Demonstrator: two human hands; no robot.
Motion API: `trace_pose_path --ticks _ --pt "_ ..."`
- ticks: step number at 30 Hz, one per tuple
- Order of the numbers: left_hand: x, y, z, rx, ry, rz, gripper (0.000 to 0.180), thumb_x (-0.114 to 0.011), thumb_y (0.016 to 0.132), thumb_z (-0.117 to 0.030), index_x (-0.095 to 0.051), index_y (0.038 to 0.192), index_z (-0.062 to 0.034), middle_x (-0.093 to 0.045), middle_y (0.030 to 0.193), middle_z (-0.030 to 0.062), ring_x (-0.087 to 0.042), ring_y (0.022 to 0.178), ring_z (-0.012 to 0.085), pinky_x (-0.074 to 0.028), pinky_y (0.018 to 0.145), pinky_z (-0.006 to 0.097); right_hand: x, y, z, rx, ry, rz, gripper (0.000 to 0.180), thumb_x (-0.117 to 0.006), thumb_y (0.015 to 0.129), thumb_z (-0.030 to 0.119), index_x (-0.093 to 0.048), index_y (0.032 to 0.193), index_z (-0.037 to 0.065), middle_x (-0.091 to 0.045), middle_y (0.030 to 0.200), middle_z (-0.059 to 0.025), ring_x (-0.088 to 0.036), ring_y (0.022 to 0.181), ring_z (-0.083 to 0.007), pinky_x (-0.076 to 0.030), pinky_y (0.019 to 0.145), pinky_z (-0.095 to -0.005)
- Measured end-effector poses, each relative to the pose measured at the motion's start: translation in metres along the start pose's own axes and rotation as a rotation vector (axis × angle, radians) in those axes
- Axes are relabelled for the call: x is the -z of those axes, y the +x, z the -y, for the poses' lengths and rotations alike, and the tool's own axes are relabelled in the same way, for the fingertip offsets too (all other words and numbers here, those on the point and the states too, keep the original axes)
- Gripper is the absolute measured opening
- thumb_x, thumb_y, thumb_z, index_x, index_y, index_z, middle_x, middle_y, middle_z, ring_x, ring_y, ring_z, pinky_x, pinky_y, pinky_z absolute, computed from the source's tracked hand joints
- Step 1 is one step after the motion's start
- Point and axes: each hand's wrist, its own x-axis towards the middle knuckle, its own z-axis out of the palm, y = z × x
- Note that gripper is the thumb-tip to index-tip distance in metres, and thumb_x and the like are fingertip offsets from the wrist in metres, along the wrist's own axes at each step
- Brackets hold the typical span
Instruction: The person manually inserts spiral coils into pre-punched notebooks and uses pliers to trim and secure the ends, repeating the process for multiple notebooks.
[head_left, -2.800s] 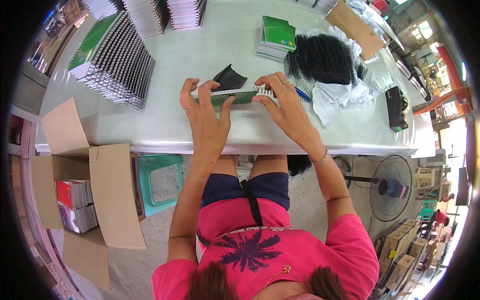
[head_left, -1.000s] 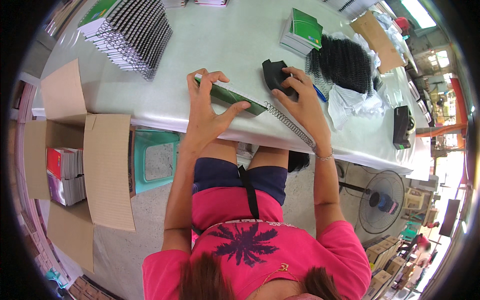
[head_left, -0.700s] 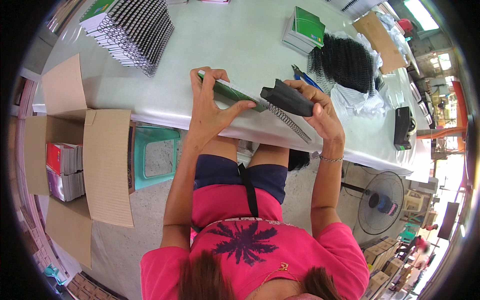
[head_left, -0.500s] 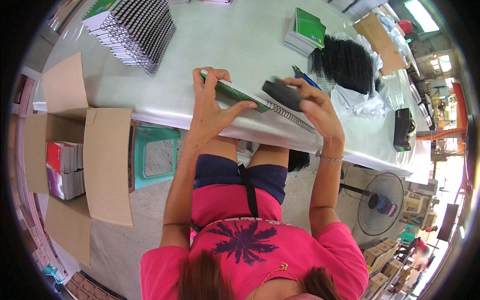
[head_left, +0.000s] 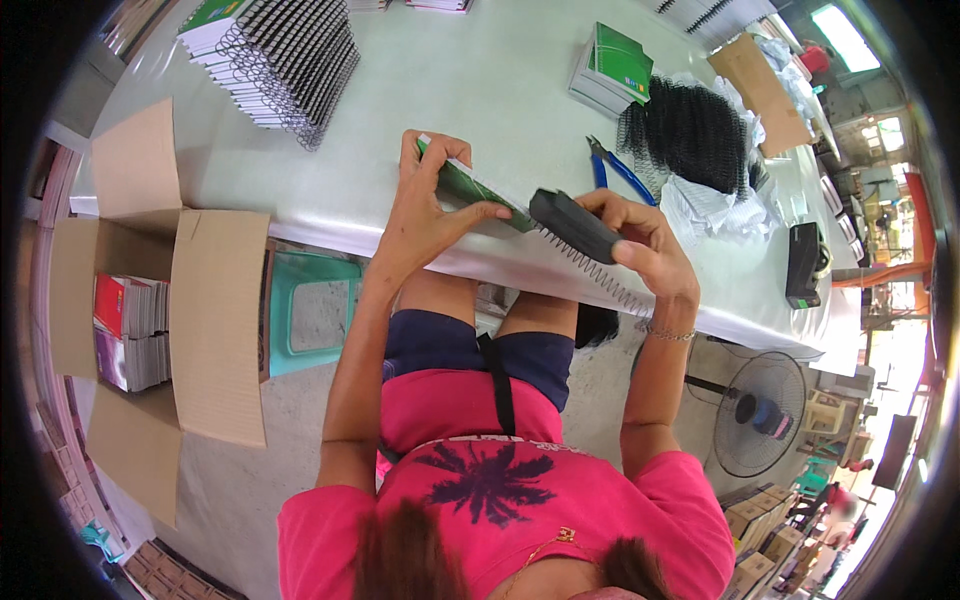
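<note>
My left hand is closed around a small green-covered book, tilted on edge over the table's front edge. From the book's right end a thin dark spiral coil runs down to the right, toward my right wrist. In my right hand is a black, elongated block-like tool; its exact kind is unclear. The tool's far end sits against or just above the coil where it meets the book. Beyond my right hand, blue-handled cutters lie on the table with their handles spread.
Coil-bound books are stacked at the far left. A stack of green books stands beside a heap of black coils. An open carton with books is at left; a black tape dispenser and a fan are at right.
My right hand has turned slightly, and the black tool has shifted a little right and down, closer to the coil. The book remains in my left hand.
</note>
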Motion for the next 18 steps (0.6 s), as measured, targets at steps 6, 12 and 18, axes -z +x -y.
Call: trace_pose_path --ticks 6,12,18 --pt "-0.001 0.001 0.003 -0.007 -0.066 0.018 0.063 -0.093 0.059 -0.027 -0.053 0.104 -0.0071 -0.039 0.103 0.0079 -0.046 0.095 0.0233 -0.044 0.081 0.034 -0.012 0.004 -0.011 -0.162 -0.095 -0.12 0.025 -0.066 0.089 0.02 -0.052 0.085 0.0 -0.06 0.118 -0.0098 -0.049 0.1 -0.0123 -0.042 0.091 -0.0287" --pt "-0.003 0.005 0.0 0.01 -0.04 0.044 0.063 -0.093 0.059 -0.026 -0.053 0.103 -0.0066 -0.038 0.104 0.0078 -0.046 0.095 0.0233 -0.044 0.081 0.033 -0.008 0.008 -0.009 -0.173 -0.338 -0.231 0.025 -0.068 0.087 0.022 -0.057 0.089 0.0 -0.063 0.117 -0.0096 -0.055 0.099 -0.0185 -0.043 0.091 -0.0312" --pt "-0.003 0.004 0.001 -0.007 -0.042 0.033 0.063 -0.093 0.058 -0.025 -0.053 0.104 -0.0071 -0.039 0.104 0.0073 -0.046 0.097 0.0228 -0.043 0.084 0.033 -0.02 0.01 -0.025 -0.102 -0.784 -0.383 0.024 -0.067 0.087 0.019 -0.059 0.099 0.0 -0.061 0.129 -0.0124 -0.052 0.113 -0.0318 -0.04 0.099 -0.0376"
